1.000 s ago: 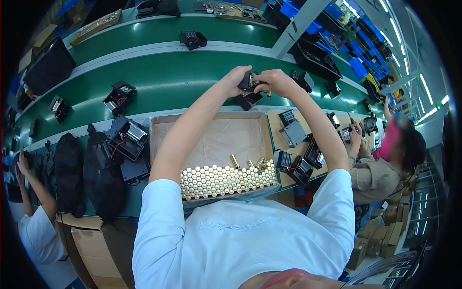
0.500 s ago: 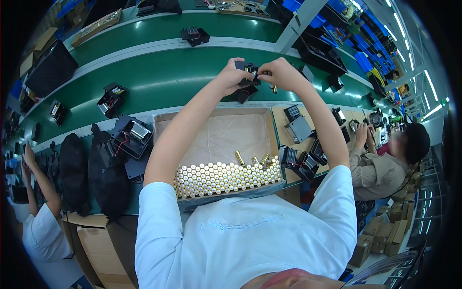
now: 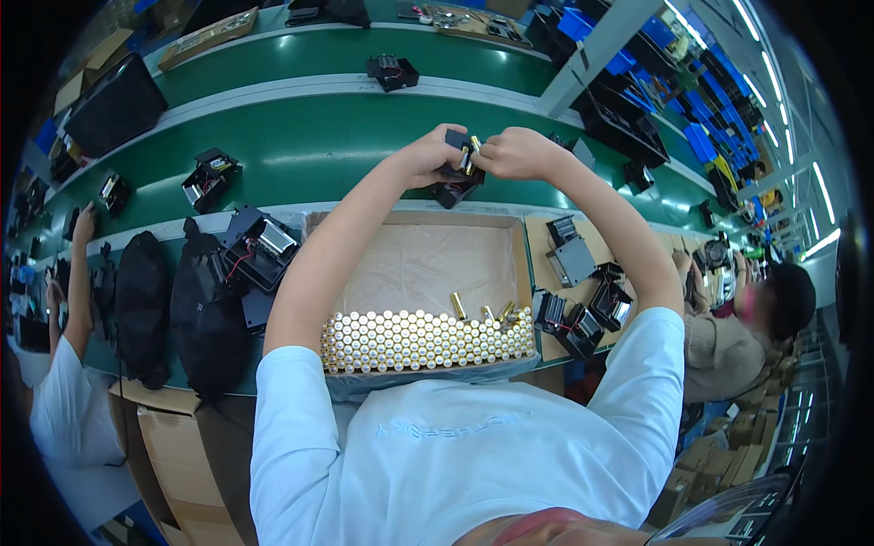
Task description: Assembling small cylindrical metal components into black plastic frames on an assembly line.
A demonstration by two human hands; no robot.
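Over the green belt, my left hand (image 3: pixel 430 156) is closed around a small black battery case (image 3: pixel 455 138). A gold battery (image 3: pixel 466 162) shows at the case, between my two hands. My right hand (image 3: pixel 522 153) pinches another gold battery (image 3: pixel 475 144) at the case's right side; its fingertips partly cover it. Below the case, another black part (image 3: pixel 452 194) hangs or rests near the belt's edge; whether they are joined I cannot tell. Between my forearms lies a shallow cardboard box (image 3: pixel 521 259) with rows of upright batteries (image 3: pixel 414 341). Several loose batteries (image 3: pixel 458 305) lean or lie on top.
Several black battery units (image 3: pixel 574 259) stand on a board to the right, and more sit on the belt (image 3: pixel 309 136). At left lie an open black unit (image 3: pixel 261 246) and black bags (image 3: pixel 146 314). Co-workers sit on both sides; one reaches toward the belt at left.
My hands have drawn slightly lower, and the case has tilted. A battery now stands out at my right fingertips. The left co-worker's hand has reached up to the belt.
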